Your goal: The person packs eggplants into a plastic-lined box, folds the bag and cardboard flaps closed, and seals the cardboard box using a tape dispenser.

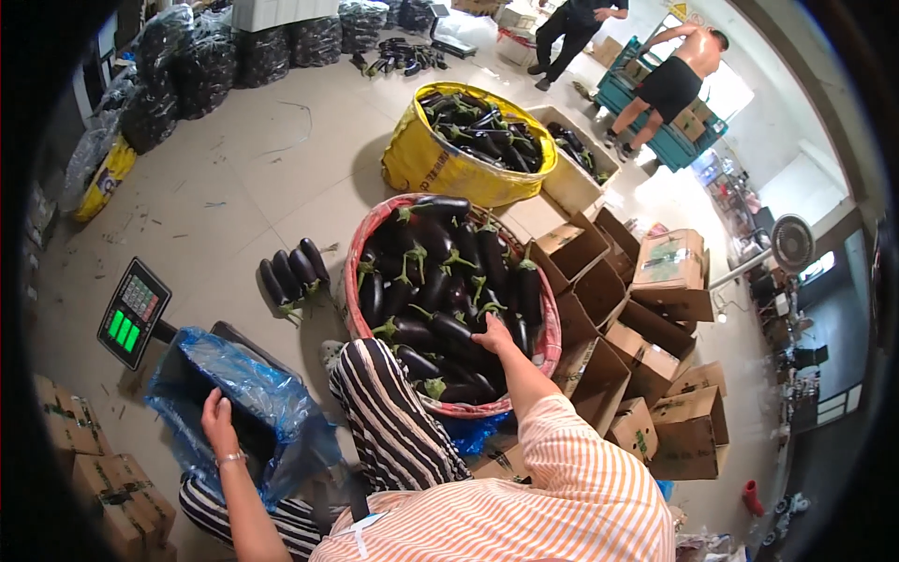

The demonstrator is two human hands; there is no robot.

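My right hand reaches into a round basket with a red-wrapped rim, full of glossy dark purple eggplants. Its fingers rest among the eggplants beside a green stem, and whether they grip one is hidden. To the left, my left hand is at the mouth of a blue plastic bag, fingers extended and nothing visible in them. The bag's inside is dark. It stands by a digital scale whose display panel is lit green. Several loose eggplants lie on the floor between bag and basket.
Beyond the basket stands a yellow sack of eggplants and a white foam box. Open cardboard boxes crowd the right; taped cartons stand lower left. Wrapped bundles line the back. Two people are near a green cart.
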